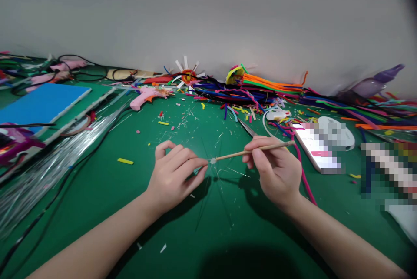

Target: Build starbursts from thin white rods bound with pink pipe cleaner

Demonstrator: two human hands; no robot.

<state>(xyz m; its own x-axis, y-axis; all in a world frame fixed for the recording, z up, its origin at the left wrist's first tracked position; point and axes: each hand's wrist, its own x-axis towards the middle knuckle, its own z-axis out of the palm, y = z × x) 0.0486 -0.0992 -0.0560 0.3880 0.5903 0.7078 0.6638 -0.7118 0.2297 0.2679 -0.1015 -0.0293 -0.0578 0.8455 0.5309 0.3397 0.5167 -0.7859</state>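
Observation:
A thin wooden stick (237,154) is pinched between the thumb and fingers of my right hand (276,170). Its tip touches a small whitish hub with fine clear strands (213,161) fanning out from it. From the other side, my left hand (179,172) has its thumb and forefinger pinched together at the edge of this hub, apparently on one of the strands. The strands hang above the green tabletop (156,244) and cast thin shadows. Just behind my right hand lies a pair of scissors (247,128), partly covered by the fingers.
A pink glue gun (148,95) lies behind my left hand. Bundles of coloured pipe cleaners (273,82) line the wall. On the left are a blue board (48,103), silvery strands (74,153) and a black cord (61,185). A phone (312,146) lies to the right.

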